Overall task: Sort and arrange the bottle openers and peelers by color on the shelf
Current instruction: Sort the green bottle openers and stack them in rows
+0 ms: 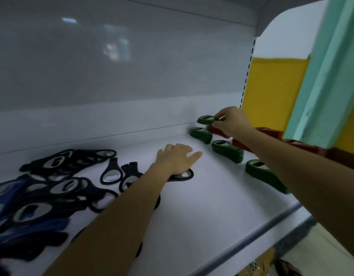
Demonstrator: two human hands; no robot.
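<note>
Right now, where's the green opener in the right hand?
Head view, right of centre: the right hand pinches the green opener just above the rearmost green stack, by the back wall.

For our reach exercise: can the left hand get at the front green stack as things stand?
Probably yes: only bare shelf lies between the left hand, resting on a black opener, and the front green stack.

Bare forearms (120, 206); bare left grip (175, 159), right grip (233, 121)
</note>
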